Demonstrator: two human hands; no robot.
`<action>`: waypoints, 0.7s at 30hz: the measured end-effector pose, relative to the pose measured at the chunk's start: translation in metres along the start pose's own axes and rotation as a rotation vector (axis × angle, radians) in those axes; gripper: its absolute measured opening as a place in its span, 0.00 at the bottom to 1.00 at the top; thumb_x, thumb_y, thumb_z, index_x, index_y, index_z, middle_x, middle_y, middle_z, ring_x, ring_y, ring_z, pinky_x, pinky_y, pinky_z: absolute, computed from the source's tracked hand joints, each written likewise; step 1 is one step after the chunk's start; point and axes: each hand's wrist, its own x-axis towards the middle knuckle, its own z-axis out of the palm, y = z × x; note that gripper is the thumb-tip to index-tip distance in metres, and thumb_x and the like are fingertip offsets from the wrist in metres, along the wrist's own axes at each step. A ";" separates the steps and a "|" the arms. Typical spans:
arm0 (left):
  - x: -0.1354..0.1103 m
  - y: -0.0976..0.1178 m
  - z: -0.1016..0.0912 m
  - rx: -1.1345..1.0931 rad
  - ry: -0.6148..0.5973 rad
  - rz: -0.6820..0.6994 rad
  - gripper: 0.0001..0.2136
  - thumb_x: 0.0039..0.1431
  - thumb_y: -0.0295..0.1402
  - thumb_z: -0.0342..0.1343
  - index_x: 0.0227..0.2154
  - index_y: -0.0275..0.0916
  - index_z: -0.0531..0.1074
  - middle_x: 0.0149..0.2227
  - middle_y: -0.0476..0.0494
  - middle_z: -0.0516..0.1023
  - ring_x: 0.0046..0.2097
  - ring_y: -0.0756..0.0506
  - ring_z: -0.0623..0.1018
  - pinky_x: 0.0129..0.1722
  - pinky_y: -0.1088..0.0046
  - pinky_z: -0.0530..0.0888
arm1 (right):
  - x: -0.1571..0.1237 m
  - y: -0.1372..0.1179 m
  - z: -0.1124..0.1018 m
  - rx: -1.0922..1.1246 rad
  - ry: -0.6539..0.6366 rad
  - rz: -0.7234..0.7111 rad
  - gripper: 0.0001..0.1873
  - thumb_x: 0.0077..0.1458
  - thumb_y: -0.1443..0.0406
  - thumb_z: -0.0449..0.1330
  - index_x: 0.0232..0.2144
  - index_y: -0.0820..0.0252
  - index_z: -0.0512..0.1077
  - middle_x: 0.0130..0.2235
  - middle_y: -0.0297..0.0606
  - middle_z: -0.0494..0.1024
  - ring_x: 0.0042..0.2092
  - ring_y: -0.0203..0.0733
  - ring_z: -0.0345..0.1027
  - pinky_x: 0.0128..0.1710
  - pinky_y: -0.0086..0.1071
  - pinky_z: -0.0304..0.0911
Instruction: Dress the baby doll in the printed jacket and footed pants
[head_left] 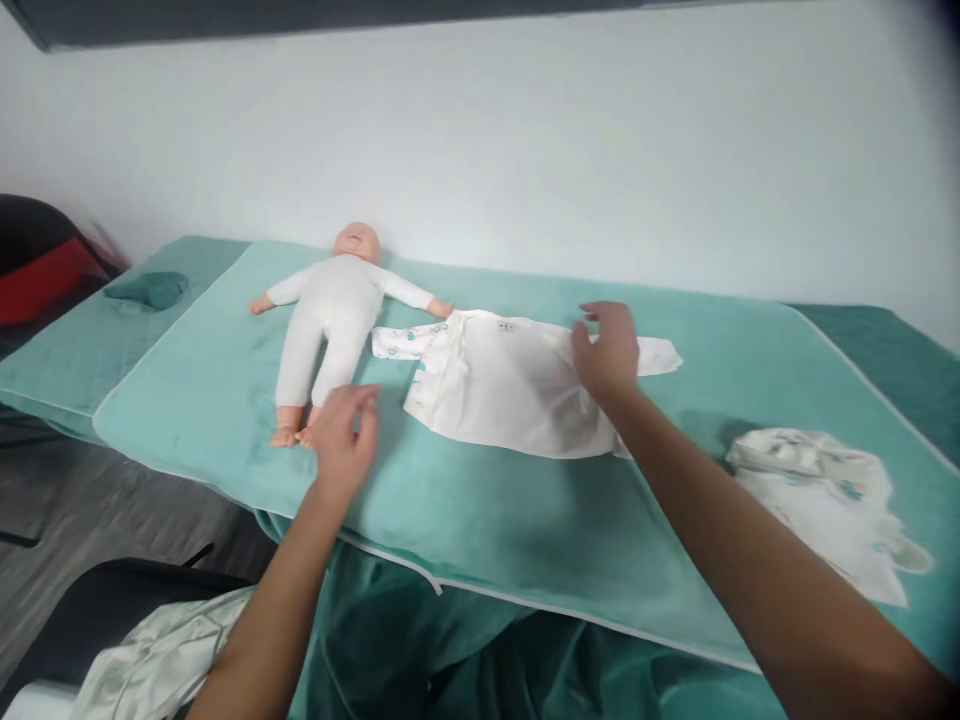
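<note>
White shirt (517, 390) flat on green-covered desk (525, 520), beside doll (341, 300) | left hand (345, 432), loosely spread, partly hides doll's foot (306, 436) | right hand (609, 350), likewise, blocks part of sleeve (660, 356) | crumpled clothes (817, 510), far right

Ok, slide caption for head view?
Baby doll beside spread long-sleeved baby top; left hand near doll's feet, right hand near a sleeve.

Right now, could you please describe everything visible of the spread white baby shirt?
The white baby shirt lies spread on the green cover, its soft-looking fabric creased, sleeves outstretched. Green print shows on the sleeve toward the doll; the middle is plain, with a label near the upper edge. The right hand is over its other end; contact is unclear.
</note>
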 end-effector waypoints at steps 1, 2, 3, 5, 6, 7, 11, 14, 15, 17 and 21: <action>0.006 -0.013 -0.017 0.074 0.048 -0.010 0.11 0.68 0.30 0.50 0.43 0.39 0.78 0.42 0.42 0.83 0.47 0.43 0.80 0.51 0.62 0.77 | 0.008 -0.025 0.022 0.068 -0.055 -0.032 0.19 0.60 0.60 0.52 0.51 0.59 0.70 0.52 0.52 0.75 0.53 0.54 0.71 0.57 0.50 0.66; 0.012 -0.028 -0.031 0.142 0.062 -0.028 0.12 0.68 0.30 0.50 0.45 0.40 0.78 0.46 0.40 0.82 0.52 0.42 0.79 0.55 0.58 0.76 | 0.015 -0.052 0.046 0.140 -0.114 -0.041 0.21 0.61 0.58 0.52 0.53 0.60 0.69 0.53 0.53 0.74 0.54 0.54 0.71 0.57 0.51 0.66; 0.016 -0.044 -0.043 0.188 0.045 -0.064 0.13 0.67 0.32 0.51 0.49 0.40 0.78 0.52 0.39 0.81 0.56 0.40 0.76 0.59 0.54 0.73 | 0.021 -0.080 0.071 0.199 -0.184 -0.039 0.23 0.62 0.56 0.52 0.56 0.60 0.67 0.55 0.54 0.73 0.55 0.55 0.70 0.57 0.52 0.67; 0.023 -0.077 -0.057 0.176 -0.065 -0.210 0.18 0.65 0.36 0.53 0.56 0.44 0.74 0.63 0.38 0.73 0.66 0.36 0.70 0.66 0.49 0.67 | 0.031 -0.136 0.121 0.253 -0.325 -0.068 0.28 0.65 0.51 0.49 0.61 0.60 0.64 0.61 0.56 0.70 0.61 0.57 0.66 0.62 0.54 0.63; 0.025 -0.093 -0.059 0.119 -0.140 -0.310 0.21 0.64 0.38 0.54 0.60 0.45 0.72 0.67 0.40 0.68 0.70 0.35 0.66 0.68 0.48 0.64 | 0.036 -0.160 0.144 0.234 -0.383 -0.125 0.31 0.66 0.49 0.48 0.63 0.61 0.62 0.64 0.57 0.68 0.65 0.59 0.62 0.65 0.56 0.58; 0.027 -0.107 -0.059 0.038 -0.208 -0.413 0.24 0.64 0.40 0.55 0.63 0.46 0.69 0.71 0.41 0.63 0.72 0.35 0.62 0.70 0.47 0.62 | 0.041 -0.181 0.164 0.200 -0.421 -0.193 0.34 0.66 0.47 0.48 0.65 0.62 0.60 0.66 0.57 0.65 0.68 0.60 0.56 0.67 0.58 0.54; 0.046 -0.141 -0.041 -0.322 -0.224 -0.678 0.27 0.61 0.42 0.60 0.63 0.47 0.69 0.72 0.44 0.62 0.74 0.34 0.57 0.72 0.51 0.59 | 0.073 -0.219 0.222 0.071 -0.555 -0.158 0.41 0.66 0.42 0.43 0.65 0.69 0.58 0.65 0.64 0.65 0.68 0.69 0.56 0.65 0.63 0.53; 0.073 -0.148 -0.019 -0.619 -0.122 -0.783 0.25 0.61 0.44 0.62 0.60 0.46 0.72 0.64 0.42 0.74 0.69 0.33 0.67 0.68 0.53 0.66 | 0.106 -0.215 0.247 0.146 -0.689 -0.024 0.45 0.63 0.35 0.41 0.59 0.67 0.65 0.58 0.61 0.74 0.59 0.67 0.67 0.59 0.58 0.61; 0.083 -0.149 -0.012 -0.749 -0.140 -0.812 0.25 0.61 0.45 0.61 0.59 0.44 0.72 0.61 0.40 0.77 0.66 0.33 0.72 0.66 0.52 0.69 | 0.116 -0.213 0.252 0.185 -0.709 -0.009 0.46 0.61 0.33 0.41 0.57 0.66 0.67 0.57 0.60 0.75 0.59 0.66 0.68 0.59 0.57 0.61; 0.100 -0.152 0.000 -1.013 -0.205 -0.868 0.26 0.62 0.47 0.60 0.60 0.41 0.71 0.56 0.37 0.80 0.58 0.34 0.78 0.60 0.51 0.75 | 0.134 -0.212 0.258 0.261 -0.738 0.020 0.46 0.58 0.31 0.46 0.53 0.64 0.71 0.57 0.58 0.76 0.58 0.65 0.69 0.59 0.56 0.62; 0.113 -0.154 0.010 -1.220 -0.240 -0.913 0.27 0.61 0.43 0.62 0.61 0.43 0.69 0.53 0.40 0.82 0.52 0.35 0.82 0.53 0.52 0.80 | 0.154 -0.226 0.256 0.390 -0.859 0.088 0.36 0.55 0.36 0.58 0.48 0.59 0.76 0.55 0.52 0.80 0.53 0.60 0.74 0.56 0.53 0.67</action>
